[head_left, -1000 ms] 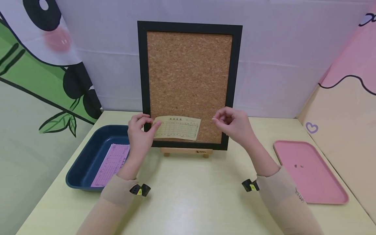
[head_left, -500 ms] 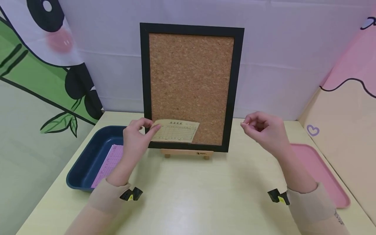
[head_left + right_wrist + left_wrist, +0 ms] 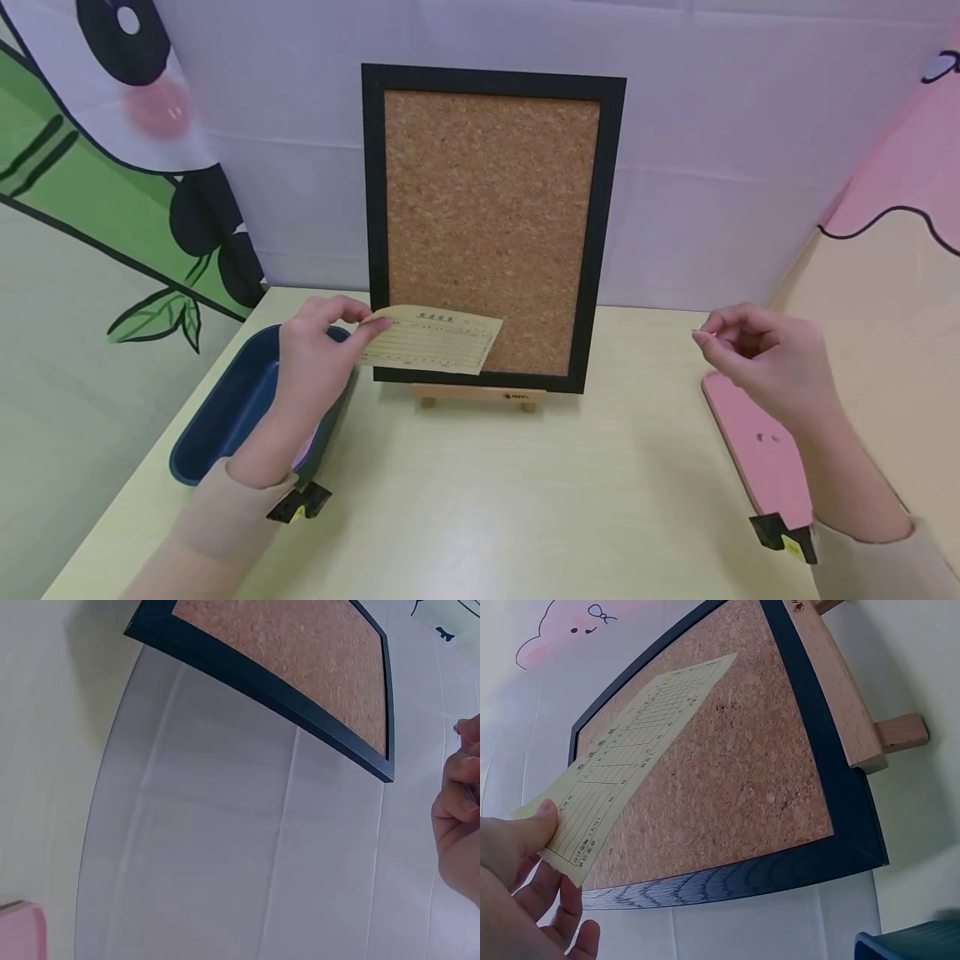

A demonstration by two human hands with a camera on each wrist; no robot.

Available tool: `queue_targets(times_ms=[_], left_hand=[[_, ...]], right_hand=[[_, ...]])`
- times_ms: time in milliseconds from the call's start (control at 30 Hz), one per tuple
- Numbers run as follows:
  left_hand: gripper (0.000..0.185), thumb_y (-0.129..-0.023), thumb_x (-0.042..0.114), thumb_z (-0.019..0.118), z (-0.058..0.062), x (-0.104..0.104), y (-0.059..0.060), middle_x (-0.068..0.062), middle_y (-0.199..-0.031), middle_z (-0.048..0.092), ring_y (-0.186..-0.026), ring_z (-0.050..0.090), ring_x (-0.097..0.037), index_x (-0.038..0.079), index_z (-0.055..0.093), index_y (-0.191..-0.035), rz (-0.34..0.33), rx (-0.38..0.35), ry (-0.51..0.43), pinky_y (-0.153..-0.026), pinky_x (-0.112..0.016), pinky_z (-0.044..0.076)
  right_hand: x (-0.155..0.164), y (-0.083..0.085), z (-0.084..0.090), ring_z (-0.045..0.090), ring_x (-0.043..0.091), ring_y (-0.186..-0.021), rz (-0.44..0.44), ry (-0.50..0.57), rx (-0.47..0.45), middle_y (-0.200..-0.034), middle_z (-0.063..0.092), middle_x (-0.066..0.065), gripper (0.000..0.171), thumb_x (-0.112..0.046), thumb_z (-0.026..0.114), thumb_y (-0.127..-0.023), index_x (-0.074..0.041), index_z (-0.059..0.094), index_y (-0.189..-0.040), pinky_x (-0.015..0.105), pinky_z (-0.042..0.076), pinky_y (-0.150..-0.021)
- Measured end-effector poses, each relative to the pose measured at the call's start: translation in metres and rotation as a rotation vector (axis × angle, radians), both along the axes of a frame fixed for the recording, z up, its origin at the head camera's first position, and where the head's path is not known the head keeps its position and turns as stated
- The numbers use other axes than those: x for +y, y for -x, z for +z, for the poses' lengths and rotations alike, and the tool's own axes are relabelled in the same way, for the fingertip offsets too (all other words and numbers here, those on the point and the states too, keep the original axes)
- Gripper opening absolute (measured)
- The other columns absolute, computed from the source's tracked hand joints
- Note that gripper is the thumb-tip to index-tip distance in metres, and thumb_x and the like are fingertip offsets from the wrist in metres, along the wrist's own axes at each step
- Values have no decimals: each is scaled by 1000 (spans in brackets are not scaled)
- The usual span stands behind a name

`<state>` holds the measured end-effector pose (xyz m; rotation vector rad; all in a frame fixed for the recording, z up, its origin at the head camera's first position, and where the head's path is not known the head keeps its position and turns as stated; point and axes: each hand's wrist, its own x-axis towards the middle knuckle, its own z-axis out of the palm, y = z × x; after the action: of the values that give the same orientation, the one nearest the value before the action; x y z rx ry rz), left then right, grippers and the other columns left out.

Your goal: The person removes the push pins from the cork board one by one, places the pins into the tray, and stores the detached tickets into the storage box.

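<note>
My left hand (image 3: 318, 354) pinches the left end of a pale yellow printed form (image 3: 431, 340) between thumb and fingers. The slip is held out in front of the lower left of a cork board (image 3: 491, 208) with a black frame, its left part curving. Over the pink tray (image 3: 757, 454) at the right, my right hand (image 3: 772, 358) pinches a tiny thumbtack (image 3: 456, 729), mostly hidden by the fingertips. Two small tacks (image 3: 767, 437) lie on that tray.
The board leans on a small wooden easel (image 3: 480, 392) near the back of the table. At left, a dark blue tray (image 3: 225, 417) holds a pink sheet (image 3: 306, 450), mostly covered by my left arm. A white printed cloth (image 3: 712, 125) hangs behind.
My left hand has drawn the yellow form left and slightly down, off the middle of the board's lower part. My right hand has moved right, away from the board to above the pink tray.
</note>
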<state>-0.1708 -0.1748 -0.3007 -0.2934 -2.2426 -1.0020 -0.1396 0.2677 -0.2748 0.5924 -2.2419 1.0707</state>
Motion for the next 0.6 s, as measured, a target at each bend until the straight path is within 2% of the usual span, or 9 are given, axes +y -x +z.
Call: queue_targets(times_ms=[200, 333, 433, 600], left_hand=[[18, -79, 22, 76, 15, -10, -10, -6, -87, 65, -89, 51, -16, 7, 70, -88, 23, -60, 24, -67, -20, 36], [16, -79, 19, 77, 24, -18, -13, -6, -87, 63, -89, 49, -15, 7, 70, -87, 30, -72, 54, -69, -25, 35], [15, -77, 16, 78, 31, -25, -14, -7, -84, 64, -86, 47, -16, 6, 70, -86, 25, -62, 105, -70, -29, 34], [13, -75, 12, 79, 43, -39, -13, -8, -80, 65, -83, 45, -13, 4, 71, -83, 0, -19, 185, -67, -26, 33]], right_hand=[[19, -11, 3, 43, 0, -48, -17, -9, 26, -60, 52, -11, 24, 19, 68, -68, -4, 64, -75, 16, 33, -42], [31, -15, 3, 46, -1, -49, -36, -11, -19, -61, 54, -12, 25, 19, 68, -68, -4, 65, -76, 16, 34, -43], [40, -17, 3, 48, -2, -51, -59, -20, -60, -61, 55, -14, 25, 19, 68, -69, -5, 64, -76, 15, 36, -44], [58, -17, -1, 49, -4, -51, -68, -39, -81, -62, 56, -15, 27, 20, 68, -69, -6, 64, -77, 14, 37, -45]])
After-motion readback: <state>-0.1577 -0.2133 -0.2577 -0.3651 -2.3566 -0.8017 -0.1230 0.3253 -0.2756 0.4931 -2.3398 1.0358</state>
